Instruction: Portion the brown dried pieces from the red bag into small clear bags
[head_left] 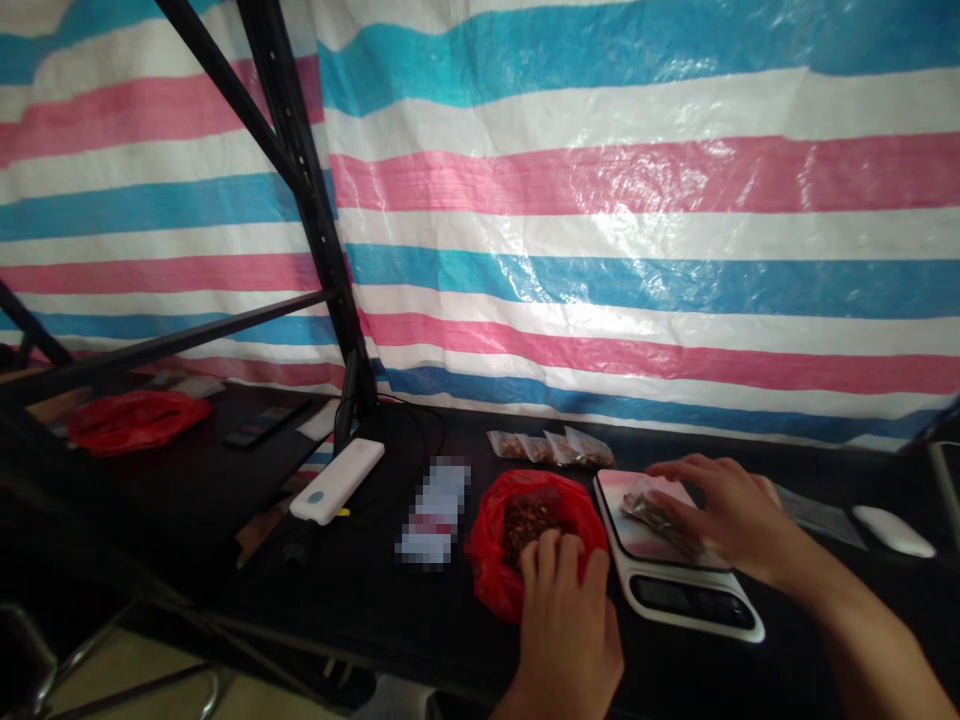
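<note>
A red plastic bag (491, 580), its mouth spread wide, holds dry reddish-brown bits (529, 520). My left hand (570, 615) reaches over its near rim with bent fingers; their tips are down at the bits, and what they pinch is hidden. To the right lies a white kitchen scale (645, 600) with a pinkish top plate and a dark display. On that plate is a small clear plastic bag (641, 505) with brownish contents. My right hand (731, 515) has its thumb and fingers closed around this bag from the right.
Several small filled clear bags (551, 447) lie in a row behind the red bag. A phone-like slab (435, 515) and a white power bank (337, 482) are leftward. Flat clear bags (817, 515) and a white mouse (892, 530) lie right. A black metal frame (322, 230) rises left.
</note>
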